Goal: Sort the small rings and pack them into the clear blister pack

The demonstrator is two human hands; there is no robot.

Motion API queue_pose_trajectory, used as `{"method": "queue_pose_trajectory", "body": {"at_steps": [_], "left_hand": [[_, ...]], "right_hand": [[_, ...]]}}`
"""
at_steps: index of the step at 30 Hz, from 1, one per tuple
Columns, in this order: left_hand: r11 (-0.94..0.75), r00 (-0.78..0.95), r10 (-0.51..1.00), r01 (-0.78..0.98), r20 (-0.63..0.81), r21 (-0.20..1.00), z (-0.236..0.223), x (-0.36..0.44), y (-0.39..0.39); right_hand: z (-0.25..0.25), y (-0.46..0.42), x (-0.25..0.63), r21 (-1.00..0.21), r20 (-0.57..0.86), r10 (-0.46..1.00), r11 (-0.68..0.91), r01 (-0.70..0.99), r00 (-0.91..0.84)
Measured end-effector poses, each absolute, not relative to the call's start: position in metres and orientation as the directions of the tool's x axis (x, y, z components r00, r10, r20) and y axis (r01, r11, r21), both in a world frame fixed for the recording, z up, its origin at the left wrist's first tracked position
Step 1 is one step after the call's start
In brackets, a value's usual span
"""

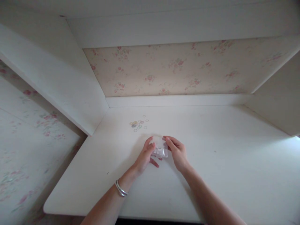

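Observation:
Between my two hands is a small clear plastic box [160, 152], held just above the white desk. My left hand [145, 156] grips its left side, thumb on top and some fingers beneath. The fingers of my right hand [176, 151] pinch its upper right edge. Something whitish shows inside or on the box, too small to make out. Beyond the hands, to the left, lies a loose group of small rings [138, 124], several pale and some yellowish or dark.
The white desk [222, 181] has a raised back strip [178, 100] and white side panels [77, 72] at left and right. An overhead shelf [168, 28] spans the top. A tiny dark sliver [107, 173] lies left of my arms.

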State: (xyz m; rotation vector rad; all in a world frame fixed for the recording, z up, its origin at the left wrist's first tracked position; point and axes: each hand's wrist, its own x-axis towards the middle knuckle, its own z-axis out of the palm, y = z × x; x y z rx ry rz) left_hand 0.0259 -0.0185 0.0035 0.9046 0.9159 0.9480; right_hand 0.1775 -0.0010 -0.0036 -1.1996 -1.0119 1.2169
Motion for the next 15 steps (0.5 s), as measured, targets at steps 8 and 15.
{"method": "queue_pose_trajectory", "body": {"at_steps": [8,15], "left_hand": [[0.301,0.374,0.891,-0.059,-0.258,0.952,-0.003,0.026,-0.017],[0.269,0.249,0.943,-0.187,-0.219,0.945,-0.008,0.025,-0.015]], "right_hand": [[-0.006,0.003,0.179,-0.965,-0.112,0.981,-0.068,-0.254,0.16],[0.001,-0.007,0.173,-0.946,-0.142,0.985,-0.164,-0.279,-0.099]]}}
